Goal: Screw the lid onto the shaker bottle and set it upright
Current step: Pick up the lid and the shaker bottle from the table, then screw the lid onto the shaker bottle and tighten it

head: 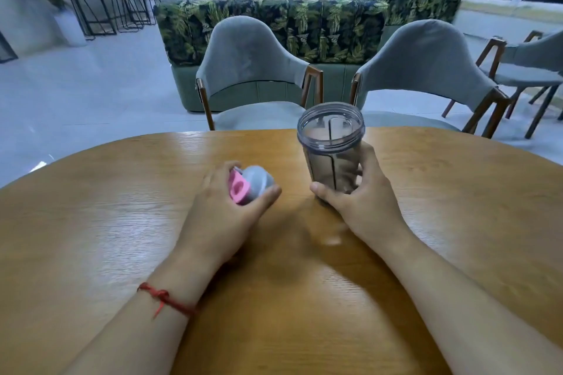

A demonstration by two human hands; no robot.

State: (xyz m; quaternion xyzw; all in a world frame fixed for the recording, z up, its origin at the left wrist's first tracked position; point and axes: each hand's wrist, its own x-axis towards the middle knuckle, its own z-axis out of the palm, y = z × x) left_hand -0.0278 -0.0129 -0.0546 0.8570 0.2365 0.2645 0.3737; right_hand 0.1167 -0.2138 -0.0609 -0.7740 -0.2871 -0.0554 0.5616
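A clear grey shaker bottle (330, 143) stands upright on the wooden table (122, 192), its threaded mouth uncovered. My right hand (359, 198) wraps around its lower part, thumb at the base. To its left, my left hand (225, 207) grips the lid (251, 184), a grey cap with a pink flip piece, tilted on its side just above the table. Lid and bottle are apart, about a hand's width between them.
Two grey upholstered chairs (253, 70) (426, 70) stand at the table's far edge. Behind them is a leaf-patterned sofa back (274, 24). Two persons sit far back. Another chair (530, 67) stands at the right.
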